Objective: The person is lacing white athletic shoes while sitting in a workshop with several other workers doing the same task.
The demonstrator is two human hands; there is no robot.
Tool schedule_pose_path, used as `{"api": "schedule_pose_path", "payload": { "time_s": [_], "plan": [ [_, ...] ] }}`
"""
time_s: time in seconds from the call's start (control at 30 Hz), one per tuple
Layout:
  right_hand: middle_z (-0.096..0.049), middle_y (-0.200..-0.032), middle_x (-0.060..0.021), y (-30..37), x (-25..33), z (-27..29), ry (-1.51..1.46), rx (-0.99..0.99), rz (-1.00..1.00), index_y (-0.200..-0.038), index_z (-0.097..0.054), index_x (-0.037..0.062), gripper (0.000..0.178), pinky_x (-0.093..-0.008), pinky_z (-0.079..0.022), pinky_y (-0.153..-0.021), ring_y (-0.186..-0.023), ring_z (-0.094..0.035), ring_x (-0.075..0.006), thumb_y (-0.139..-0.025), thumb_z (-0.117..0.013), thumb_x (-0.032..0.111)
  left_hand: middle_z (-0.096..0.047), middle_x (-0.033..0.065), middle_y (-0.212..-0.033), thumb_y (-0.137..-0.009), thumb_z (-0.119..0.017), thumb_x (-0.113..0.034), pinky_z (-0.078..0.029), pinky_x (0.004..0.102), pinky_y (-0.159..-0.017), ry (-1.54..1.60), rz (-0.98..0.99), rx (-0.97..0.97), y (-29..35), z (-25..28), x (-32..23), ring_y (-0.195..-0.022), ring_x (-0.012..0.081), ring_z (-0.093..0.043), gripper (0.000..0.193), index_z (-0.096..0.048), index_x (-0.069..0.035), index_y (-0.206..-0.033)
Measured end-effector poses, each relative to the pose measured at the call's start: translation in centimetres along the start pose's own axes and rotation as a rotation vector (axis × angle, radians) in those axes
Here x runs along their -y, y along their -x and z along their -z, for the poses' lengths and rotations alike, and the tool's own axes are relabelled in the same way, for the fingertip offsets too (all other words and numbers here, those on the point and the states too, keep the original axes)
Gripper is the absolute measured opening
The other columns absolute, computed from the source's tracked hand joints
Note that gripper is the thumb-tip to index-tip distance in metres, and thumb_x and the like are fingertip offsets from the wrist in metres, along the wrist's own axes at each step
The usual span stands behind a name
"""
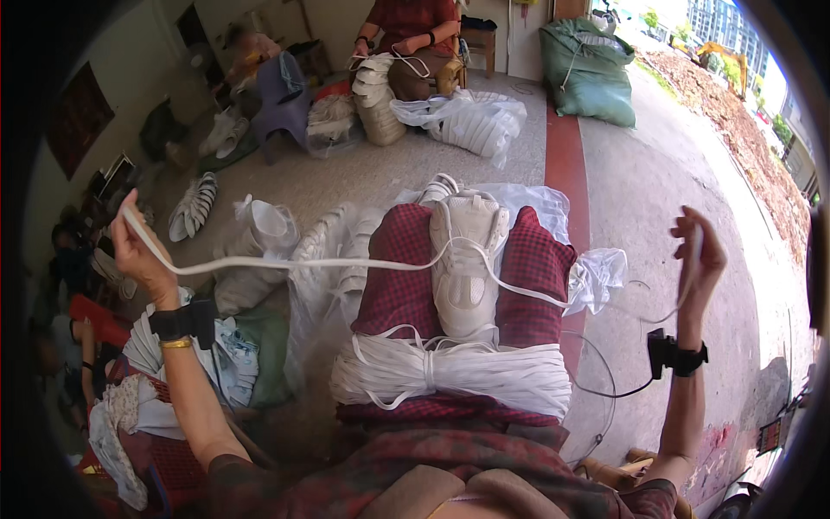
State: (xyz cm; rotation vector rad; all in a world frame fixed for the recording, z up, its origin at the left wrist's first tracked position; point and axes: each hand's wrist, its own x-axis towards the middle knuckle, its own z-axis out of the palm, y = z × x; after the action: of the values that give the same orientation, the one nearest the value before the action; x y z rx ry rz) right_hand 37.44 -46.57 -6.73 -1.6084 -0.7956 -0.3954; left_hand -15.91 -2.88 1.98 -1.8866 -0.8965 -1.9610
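A cream-white shoe upper point(463, 303) lies lengthwise between my thighs, on red-and-black checked cloth point(398, 277). One long white shoelace point(346, 262) passes through its eyelets and stretches out to both sides. At the far left, my left hand point(145, 255) is raised, with one length of lace pinched in its fingers. My right hand point(702, 259), lifted at the far right, has its fingers closed on the other length, which sags between shoe and hand. Nearer my body, a thick tied bundle of white laces point(450, 372) rests across my lap.
Stacked shoe uppers in clear plastic point(320, 259) stand left of my legs. Across the floor, a seated person point(411, 43) handles a lace above more uppers. A purple chair point(281, 104), a green sack point(588, 73) and a red crate point(173, 467) stand around. A cable point(614, 394) hangs near my right wrist.
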Motion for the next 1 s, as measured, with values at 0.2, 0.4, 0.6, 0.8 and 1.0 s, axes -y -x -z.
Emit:
{"api": "schedule_pose_path", "payload": {
  "time_s": [0.2, 0.4, 0.6, 0.8, 1.0],
  "plan": [
    [-0.073, -0.09, -0.0048, 5.2, 2.2, -14.0, -0.445, 0.551, -0.227, -0.098, -0.072, -0.0031, 0.008, -0.0242, -0.054, -0.072, -0.082, -0.067, -0.0086, -0.091, -0.07, 0.002, -0.065, 0.0033, -0.101, -0.097, -0.061, 0.001, -0.048, 0.0213, -0.078, 0.728, 0.231, 0.571, 10.6, -9.7, -14.9, -0.089, 0.0088, -0.06, 0.019, -0.072, -0.001, -0.113],
    [-0.073, -0.077, -0.0079, 5.4, 0.8, -17.6, -0.233, 0.674, -0.157, -0.09, -0.071, -0.0011, 0.008, -0.026, -0.052, -0.064, -0.07, -0.066, -0.009, -0.086, -0.075, 0.004, -0.066, 0.004, -0.103, -0.094, -0.068, 0.0, -0.051, 0.0225, -0.084, 1.085, 0.464, 1.019, 17.4, -13.3, -19.3, -0.094, 0.0086, -0.062, 0.015, -0.073, 0.0, -0.108],
    [-0.069, -0.076, -0.0118, 5.6, 2.7, -17.9, -0.081, 0.635, 0.02, -0.087, -0.064, -0.0003, 0.01, -0.0326, -0.052, -0.063, -0.067, -0.066, -0.0204, -0.083, -0.074, 0.003, -0.07, 0.0035, -0.095, -0.093, -0.071, -0.004, -0.055, 0.0239, -0.079, 1.036, 0.493, 1.129, 20.6, -14.3, -19.0, -0.088, 0.0091, -0.066, 0.01, -0.072, 0.002, -0.101],
    [-0.067, -0.079, -0.0108, 5.8, 2.4, -17.8, -0.03, 0.606, 0.161, -0.084, -0.059, 0.0006, 0.014, -0.0343, -0.052, -0.064, -0.07, -0.066, -0.0237, -0.08, -0.072, 0.0, -0.071, 0.0038, -0.093, -0.092, -0.071, -0.003, -0.056, 0.0236, -0.081, 0.96, 0.397, 1.14, 20.4, -13.8, -19.4, -0.089, 0.0091, -0.068, 0.01, -0.072, 0.001, -0.101],
    [-0.065, -0.075, -0.0105, 5.4, 3.8, -18.4, -0.011, 0.695, 0.235, -0.084, -0.061, 0.0001, 0.012, -0.0336, -0.051, -0.061, -0.065, -0.064, -0.0233, -0.078, -0.071, -0.001, -0.071, 0.0029, -0.09, -0.091, -0.072, -0.005, -0.058, 0.0241, -0.076, 0.992, 0.598, 1.091, 20.8, -13.9, -19.5, -0.083, 0.0078, -0.068, 0.016, -0.069, 0.0, -0.106]
  ]
}}
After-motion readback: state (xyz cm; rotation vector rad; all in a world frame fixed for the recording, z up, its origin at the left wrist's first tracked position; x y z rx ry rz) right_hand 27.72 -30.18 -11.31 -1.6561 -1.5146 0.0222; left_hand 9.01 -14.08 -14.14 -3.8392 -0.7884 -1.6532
